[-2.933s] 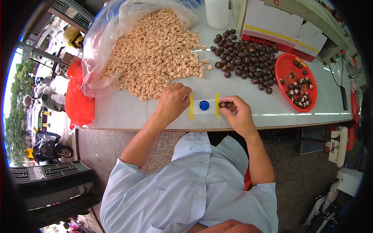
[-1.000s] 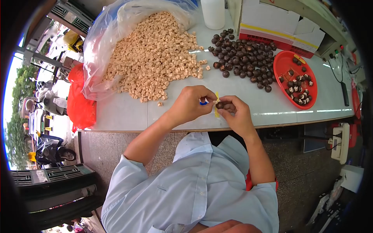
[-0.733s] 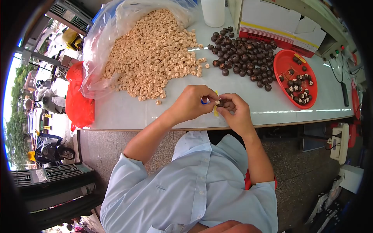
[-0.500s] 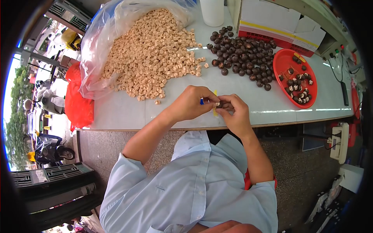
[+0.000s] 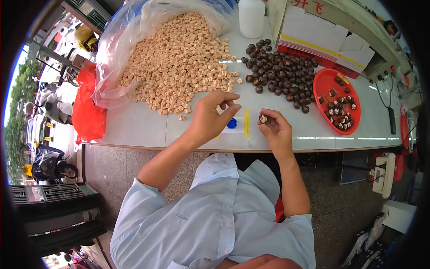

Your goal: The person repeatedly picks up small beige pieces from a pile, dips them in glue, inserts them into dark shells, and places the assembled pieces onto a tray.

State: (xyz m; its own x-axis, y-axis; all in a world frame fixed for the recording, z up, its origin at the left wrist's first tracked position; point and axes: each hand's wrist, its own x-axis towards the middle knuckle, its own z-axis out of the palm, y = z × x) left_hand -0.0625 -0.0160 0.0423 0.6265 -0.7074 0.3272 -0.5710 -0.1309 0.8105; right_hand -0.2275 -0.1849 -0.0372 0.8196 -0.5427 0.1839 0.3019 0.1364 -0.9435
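My left hand hovers over the table near the pile of small beige cubes, its thumb and index finger apart with nothing visible between them. My right hand pinches a dark brown ball between thumb and fingers. A pale, whitish patch shows on the ball's near face. Between the hands, a blue round cap-like piece sits on a white patch edged by yellow tape. Beyond the right hand lies a heap of similar dark brown balls.
To the right, a red oval plate holds several dark balls with pale patches. A clear plastic bag surrounds the cubes; a red bag hangs at the left. A white bottle and cardboard box stand behind.
My hands were together at the ball and have separated. The left moved left and opened; the right keeps the ball, its pale patch now showing. The blue piece is more exposed.
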